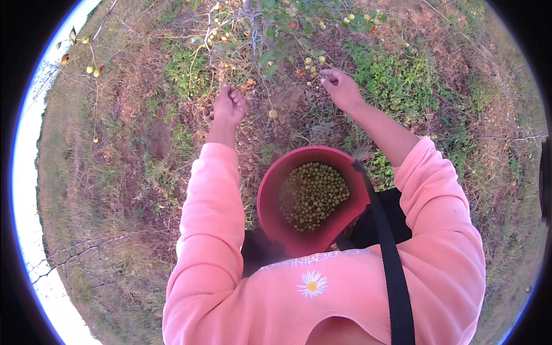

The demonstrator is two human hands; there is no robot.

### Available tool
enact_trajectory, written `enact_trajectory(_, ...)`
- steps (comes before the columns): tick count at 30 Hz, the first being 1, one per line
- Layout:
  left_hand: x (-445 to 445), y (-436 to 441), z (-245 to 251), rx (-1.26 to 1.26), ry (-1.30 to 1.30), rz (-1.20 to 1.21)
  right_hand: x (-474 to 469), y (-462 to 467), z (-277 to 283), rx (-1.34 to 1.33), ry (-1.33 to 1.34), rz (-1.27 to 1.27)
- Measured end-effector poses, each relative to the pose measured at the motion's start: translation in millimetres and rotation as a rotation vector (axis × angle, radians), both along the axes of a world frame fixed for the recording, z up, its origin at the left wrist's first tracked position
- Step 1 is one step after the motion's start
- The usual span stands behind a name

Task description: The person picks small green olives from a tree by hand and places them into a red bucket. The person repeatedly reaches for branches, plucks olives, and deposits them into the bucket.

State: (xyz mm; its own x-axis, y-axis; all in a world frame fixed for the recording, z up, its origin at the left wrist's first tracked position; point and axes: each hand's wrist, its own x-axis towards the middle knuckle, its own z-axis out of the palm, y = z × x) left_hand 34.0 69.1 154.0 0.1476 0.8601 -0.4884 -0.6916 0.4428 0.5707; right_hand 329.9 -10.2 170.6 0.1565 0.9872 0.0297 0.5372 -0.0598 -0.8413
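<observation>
My left hand [230, 105] is raised below the branches, its fingers curled; I cannot tell whether anything is in them. My right hand [345, 91] reaches up at the right, thumb and fingertips close together beside a cluster of small yellow-green fruits [309, 64] that look like jujubes. Whether those fingertips grip a twig or fruit is unclear. At my waist hangs a red bucket [268, 189] on a black strap [390, 258]. Inside it lies a heap of green and some reddish-brown fruits [317, 194]. A single pale fruit [273, 114] dangles on a thin twig between my hands.
Leafy branches [269, 56] with green and reddish fruits come down from the top. At the upper left, another twig bears fruits [92, 70]. Bare thorny-looking twigs [77, 254] stick out at the lower left. Dry grass [125, 172] and green weeds [392, 82] cover the ground.
</observation>
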Motion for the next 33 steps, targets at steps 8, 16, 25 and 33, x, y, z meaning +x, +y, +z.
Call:
enact_trajectory(8,9.5,-74.0,19.0,-0.024,0.185,-0.222,2.6,44.0,-15.9,0.171,-0.087,-0.020)
enact_trajectory(16,40.0,-214.2,25.3,0.479,0.916,-1.277,3.8,65.5,-28.2,0.005,0.147,0.046)
enact_trajectory(25,94.9,-181.1,19.1,0.335,0.650,-0.932,10.4,63.4,-41.9,-0.063,0.714,0.026)
enact_trajectory(33,172.0,-116.9,52.1,0.162,0.231,-0.358,28.5,43.7,-51.8,-0.122,1.155,0.050)
